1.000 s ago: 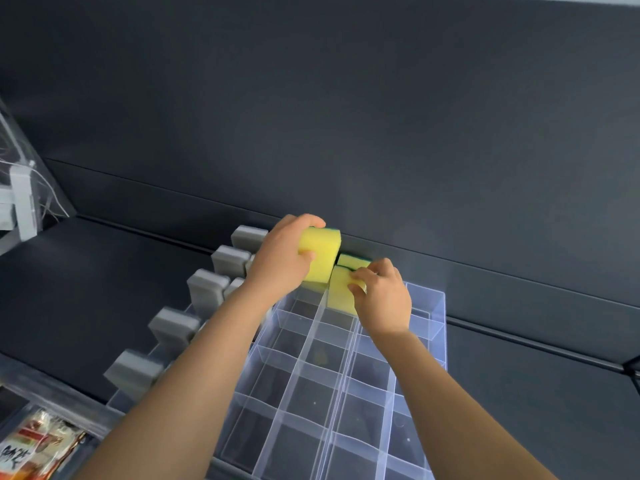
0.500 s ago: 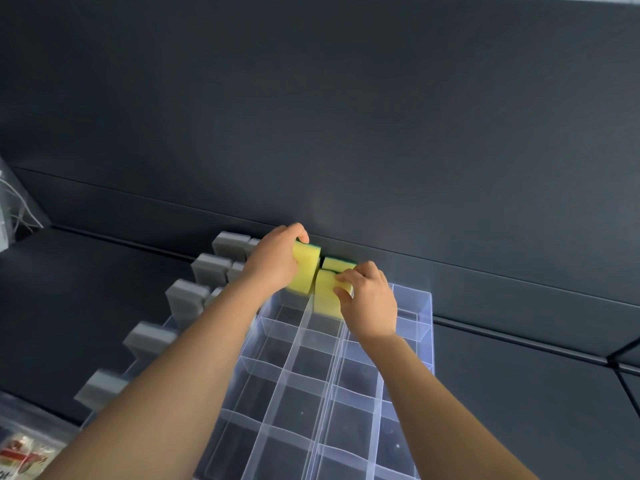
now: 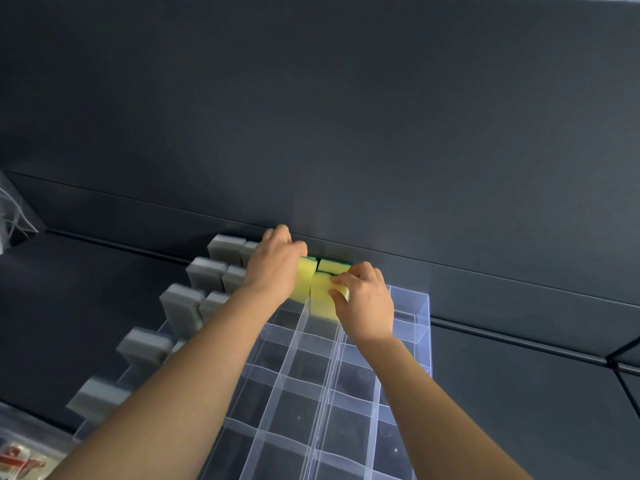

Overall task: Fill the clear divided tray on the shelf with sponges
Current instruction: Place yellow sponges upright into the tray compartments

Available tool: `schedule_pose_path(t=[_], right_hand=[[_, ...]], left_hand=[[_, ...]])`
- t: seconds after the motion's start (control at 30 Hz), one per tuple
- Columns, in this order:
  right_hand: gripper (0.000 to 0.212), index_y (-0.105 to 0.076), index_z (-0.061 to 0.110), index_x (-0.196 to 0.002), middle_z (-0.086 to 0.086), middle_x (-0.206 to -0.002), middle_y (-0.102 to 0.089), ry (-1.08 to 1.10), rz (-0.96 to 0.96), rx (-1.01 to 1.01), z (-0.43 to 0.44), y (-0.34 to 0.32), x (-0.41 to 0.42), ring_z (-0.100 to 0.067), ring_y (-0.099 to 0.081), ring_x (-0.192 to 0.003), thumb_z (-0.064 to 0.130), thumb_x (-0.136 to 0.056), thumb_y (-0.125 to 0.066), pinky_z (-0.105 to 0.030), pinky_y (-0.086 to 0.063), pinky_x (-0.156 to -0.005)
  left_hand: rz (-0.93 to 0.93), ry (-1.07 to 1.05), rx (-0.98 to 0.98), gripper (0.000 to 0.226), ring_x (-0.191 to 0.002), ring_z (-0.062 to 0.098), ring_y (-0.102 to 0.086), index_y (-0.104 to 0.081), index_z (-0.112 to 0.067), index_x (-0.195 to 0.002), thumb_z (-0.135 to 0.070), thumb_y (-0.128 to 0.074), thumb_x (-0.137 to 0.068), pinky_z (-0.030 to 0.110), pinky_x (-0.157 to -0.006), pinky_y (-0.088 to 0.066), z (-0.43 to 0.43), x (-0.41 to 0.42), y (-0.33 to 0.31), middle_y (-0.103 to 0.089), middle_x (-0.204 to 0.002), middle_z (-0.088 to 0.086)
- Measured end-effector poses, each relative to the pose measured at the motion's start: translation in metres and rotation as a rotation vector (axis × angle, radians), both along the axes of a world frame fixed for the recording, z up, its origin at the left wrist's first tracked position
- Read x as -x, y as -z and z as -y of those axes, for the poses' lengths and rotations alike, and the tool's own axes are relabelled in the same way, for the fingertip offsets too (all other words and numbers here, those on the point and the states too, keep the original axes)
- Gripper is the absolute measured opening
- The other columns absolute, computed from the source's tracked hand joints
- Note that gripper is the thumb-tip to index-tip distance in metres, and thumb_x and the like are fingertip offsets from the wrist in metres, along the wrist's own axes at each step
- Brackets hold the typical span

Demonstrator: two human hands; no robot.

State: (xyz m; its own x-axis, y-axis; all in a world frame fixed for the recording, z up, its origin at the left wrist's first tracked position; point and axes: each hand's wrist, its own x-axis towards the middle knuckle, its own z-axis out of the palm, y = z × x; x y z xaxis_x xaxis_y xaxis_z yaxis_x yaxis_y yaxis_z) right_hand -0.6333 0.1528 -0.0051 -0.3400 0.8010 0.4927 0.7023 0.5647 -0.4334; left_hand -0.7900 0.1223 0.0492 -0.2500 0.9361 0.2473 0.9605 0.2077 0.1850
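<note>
A clear divided tray [image 3: 414, 327] lies on the dark shelf and runs away from me. At its far end my left hand [image 3: 275, 268] grips a yellow sponge [image 3: 304, 278] with a green back, set down into a back compartment. Beside it my right hand [image 3: 363, 303] holds a second yellow sponge [image 3: 320, 294], which stands in the compartment to the right. A third yellow and green sponge [image 3: 332, 266] stands behind that one, against the back wall. Most of the tray's nearer compartments hold nothing.
Several grey sponges [image 3: 180, 306] stand upright in two rows in the tray's left columns. The shelf's dark back wall [image 3: 346, 133] rises right behind the tray. Packaged goods [image 3: 20, 459] show at the lower left, and a clear bag [image 3: 14, 216] sits at the far left.
My left hand has lowered its yellow sponge from above the tray down into the back compartment. My right hand has stayed on its sponge. The view has shifted slightly.
</note>
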Motion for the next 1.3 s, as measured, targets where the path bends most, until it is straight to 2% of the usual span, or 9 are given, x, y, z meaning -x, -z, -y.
schedule_pose_path(t=[0.13,0.23,0.37,0.53,0.77,0.87,0.93,1.1,1.3], right_hand=[[0.016,-0.076,0.014,-0.074,-0.007,-0.1,-0.07,-0.055,0.062,-0.059,0.001,-0.003,0.0,-0.028,-0.066,-0.085,0.011,-0.062,-0.086,-0.031,-0.054,-0.054],[0.017,-0.076,0.015,-0.073,-0.005,-0.093,-0.073,-0.086,0.057,-0.05,0.001,-0.004,-0.001,-0.027,-0.069,-0.086,0.01,-0.061,-0.087,-0.032,-0.056,-0.059],[0.029,-0.074,0.016,-0.089,-0.005,-0.091,-0.072,-0.111,0.052,-0.067,0.0,-0.004,-0.002,-0.028,-0.069,-0.083,0.007,-0.063,-0.085,-0.033,-0.056,-0.058],[0.026,-0.076,0.017,-0.079,-0.008,-0.097,-0.073,-0.103,0.112,-0.099,0.002,0.003,0.0,-0.029,-0.069,-0.093,0.0,-0.06,-0.083,-0.034,-0.058,-0.062],[0.041,-0.068,0.013,-0.111,-0.013,-0.119,-0.065,-0.15,0.169,-0.006,0.007,0.002,-0.006,-0.033,-0.058,-0.117,0.006,-0.071,-0.078,-0.045,-0.057,-0.08],[0.051,-0.048,0.012,-0.136,-0.013,-0.143,-0.046,-0.173,0.201,0.028,0.012,0.0,-0.012,-0.03,-0.039,-0.136,0.016,-0.088,-0.063,-0.044,-0.043,-0.103],[0.051,-0.041,0.012,-0.141,-0.012,-0.149,-0.038,-0.175,0.205,0.041,0.017,-0.001,-0.018,-0.029,-0.031,-0.14,0.019,-0.093,-0.056,-0.042,-0.034,-0.108],[0.05,-0.039,0.011,-0.142,-0.013,-0.15,-0.036,-0.125,0.209,0.028,0.03,-0.005,-0.047,-0.03,-0.029,-0.141,0.021,-0.095,-0.053,-0.045,-0.031,-0.11],[0.048,-0.057,0.007,-0.125,-0.017,-0.13,-0.058,0.035,0.26,-0.025,0.051,-0.007,-0.097,-0.037,-0.049,-0.126,0.02,-0.081,-0.072,-0.049,-0.045,-0.097]], left_hand=[[-0.162,-0.016,0.11,0.032,-0.102,0.029,-0.049,-0.063,-0.007,-0.103,0.011,-0.047,-0.081,0.034,-0.064,-0.039,0.007,-0.007,0.001,-0.047,-0.106,0.009],[-0.15,-0.026,0.108,0.033,-0.1,0.03,-0.055,-0.058,-0.008,-0.106,0.01,-0.043,-0.082,0.035,-0.067,-0.041,0.013,-0.013,0.005,-0.052,-0.107,0.009],[-0.122,-0.043,0.091,0.031,-0.099,0.029,-0.056,-0.065,-0.008,-0.1,0.01,-0.051,-0.079,0.035,-0.069,-0.046,0.009,-0.007,0.006,-0.057,-0.103,0.008],[-0.143,0.018,0.093,0.028,-0.102,0.024,-0.052,-0.068,-0.008,-0.099,0.007,-0.052,-0.081,0.034,-0.085,-0.049,0.015,-0.006,0.023,-0.057,-0.107,0.007],[-0.101,0.006,0.1,0.02,-0.107,0.024,-0.049,-0.062,-0.006,-0.1,0.003,-0.05,-0.085,0.036,-0.086,-0.049,0.027,-0.015,0.019,-0.055,-0.112,0.007],[-0.088,-0.008,0.087,0.019,-0.111,0.022,-0.048,-0.061,-0.01,-0.106,-0.006,-0.054,-0.088,0.034,-0.085,-0.049,0.035,-0.022,0.015,-0.054,-0.117,0.003],[-0.084,-0.015,0.084,0.025,-0.117,0.02,-0.045,-0.058,-0.014,-0.116,-0.017,-0.055,-0.091,0.033,-0.086,-0.047,0.043,-0.03,0.012,-0.052,-0.123,0.0],[-0.135,0.022,0.052,0.039,-0.122,0.022,-0.042,-0.05,-0.018,-0.13,-0.028,-0.053,-0.093,0.035,-0.096,-0.041,0.06,-0.049,0.006,-0.05,-0.131,0.001],[-0.149,0.112,0.042,0.04,-0.122,0.022,-0.042,-0.05,-0.017,-0.13,-0.029,-0.053,-0.092,0.036,-0.096,-0.041,0.077,-0.076,0.003,-0.051,-0.13,0.001]])
